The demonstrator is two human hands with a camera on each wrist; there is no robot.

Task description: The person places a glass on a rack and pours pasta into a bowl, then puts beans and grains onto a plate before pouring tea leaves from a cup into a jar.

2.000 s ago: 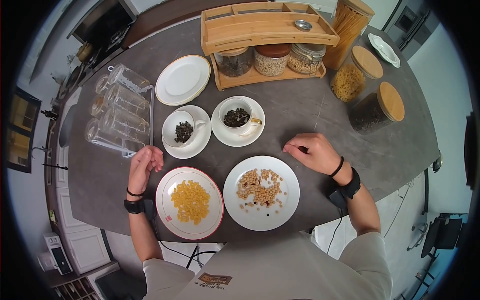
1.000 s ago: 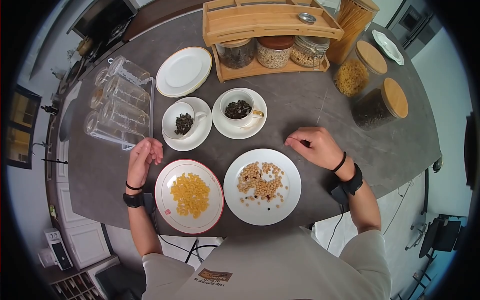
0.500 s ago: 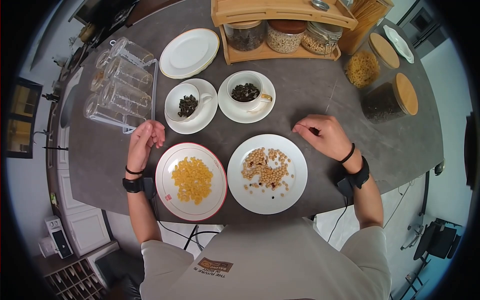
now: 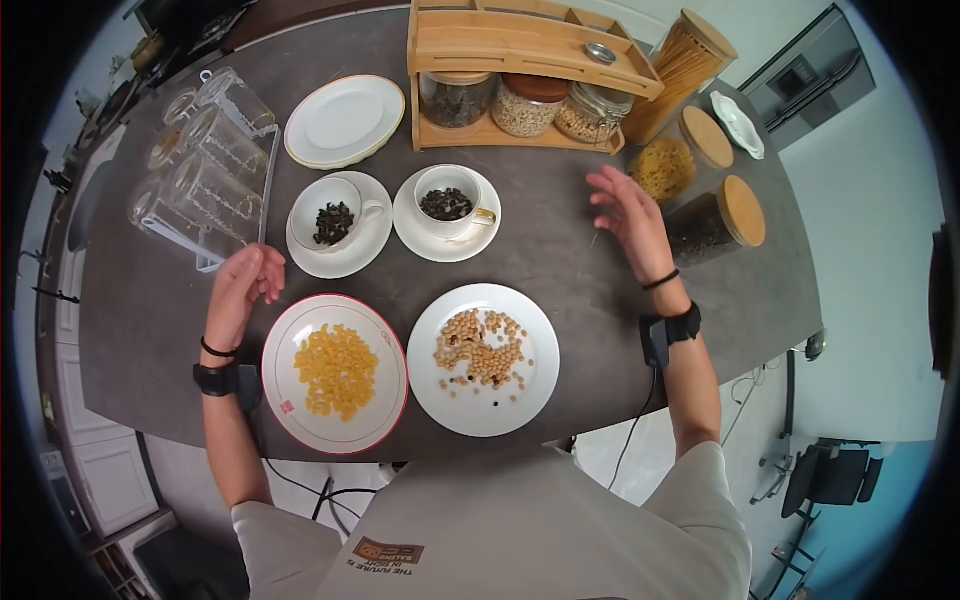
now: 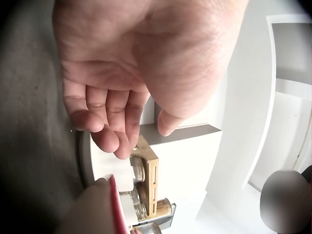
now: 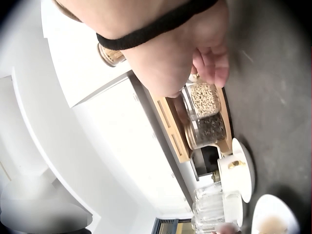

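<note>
My left hand (image 4: 245, 280) rests beside the glass rack with fingers loosely curled, and the left wrist view shows only bare palm and fingers (image 5: 117, 117). Out to the right, my right hand (image 4: 632, 215) reaches over the tabletop with fingers spread loosely, holding nothing. It is nearest to a wooden-lidded jar of dark contents (image 4: 700, 228) and a jar of yellow pasta (image 4: 662, 170). In front of the body lie a red-rimmed plate (image 4: 390, 385) of small yellow pieces and a white plate (image 4: 540, 370) of pale beans with a few dark ones.
Two white cups (image 4: 308, 207) (image 4: 425, 180) with dark dried bits stand on saucers. Behind them are a stack of plates (image 4: 345, 120) and a wooden shelf (image 4: 520, 45) with jars. Upturned glasses (image 4: 215, 190) sit in a rack at left; a tall spaghetti jar (image 4: 685, 70) stands at back right.
My right hand has lifted from its place right of the white plate, moved forward toward the jars and spread its fingers. My left hand stays by the glass rack. The head view has shifted.
</note>
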